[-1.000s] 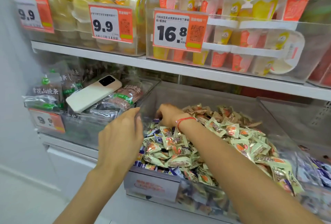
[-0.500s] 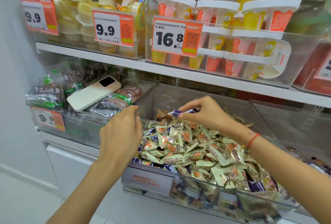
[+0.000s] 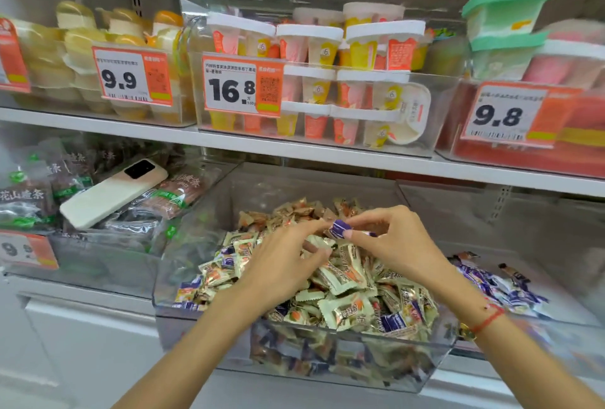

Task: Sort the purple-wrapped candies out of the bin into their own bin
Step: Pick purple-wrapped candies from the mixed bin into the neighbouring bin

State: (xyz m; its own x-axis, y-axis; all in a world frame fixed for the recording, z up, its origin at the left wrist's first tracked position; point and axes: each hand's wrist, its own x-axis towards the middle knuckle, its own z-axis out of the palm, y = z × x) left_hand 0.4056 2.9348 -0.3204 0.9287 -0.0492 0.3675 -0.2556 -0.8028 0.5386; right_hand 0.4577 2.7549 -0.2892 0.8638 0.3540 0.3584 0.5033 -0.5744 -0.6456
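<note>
At the far left a clear bin [image 3: 98, 264] of dark snack packets [image 3: 29, 199] is sitting on the lower shelf, and a cream-coloured phone [image 3: 113, 194] is lying tilted across the packets with its camera end up and to the right. Above it, on the upper shelf [image 3: 163, 135], yellow jelly cups [image 3: 75, 48] are standing behind a 9.9 price tag [image 3: 131, 76].

Moving right, the big clear bin [image 3: 327, 369] in the middle is holding a heap of pale green wrapped candies [image 3: 343, 277] with a few purple ones mixed in. The left hand [image 3: 281, 264] is hovering over the heap, its fingers [image 3: 311, 228] loosely curled and reaching towards the right hand; whether they are touching any candy cannot be told. Just beside it, the right hand [image 3: 396, 238] is pinching a purple-wrapped candy [image 3: 339, 229] between thumb and forefinger, holding it above the top of the heap. A red string bracelet [image 3: 489, 318] is circling the right wrist. Behind the hands, white-lidded cups [image 3: 327, 81] are stacking up in a clear box with a 16.8 tag [image 3: 240, 87].

Further right, a neighbouring bin [image 3: 556, 322] is holding a small scatter of purple-wrapped candies [image 3: 497, 287] on its floor. Above it a 9.8 tag [image 3: 510, 115] is hanging below green-lidded tubs [image 3: 507, 15].
</note>
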